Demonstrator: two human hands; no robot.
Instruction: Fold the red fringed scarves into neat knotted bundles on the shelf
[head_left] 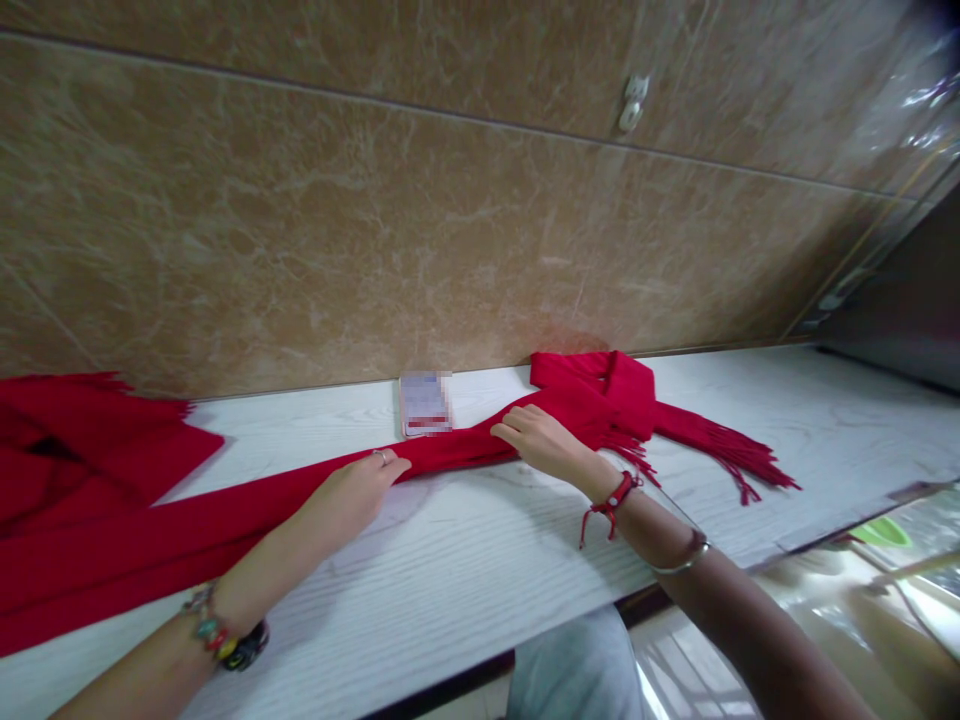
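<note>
The left hand reaches from the near left, the right hand from the near right; both have bent fingers gripping the red scarf. It lies along the table, from near left to far right, with fringe pointing right.

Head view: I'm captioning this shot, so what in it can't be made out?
All in the head view:
Long red fabric strip: its left end, cut off by the left edge; parts beneath the left hand and right hand, covered by them.
Red fringed fabric heap at left: cut off by the left edge.
Pale rectangular phone: screen content, pixelated.
Bright green rounded object: exact kind, blurred.
</note>
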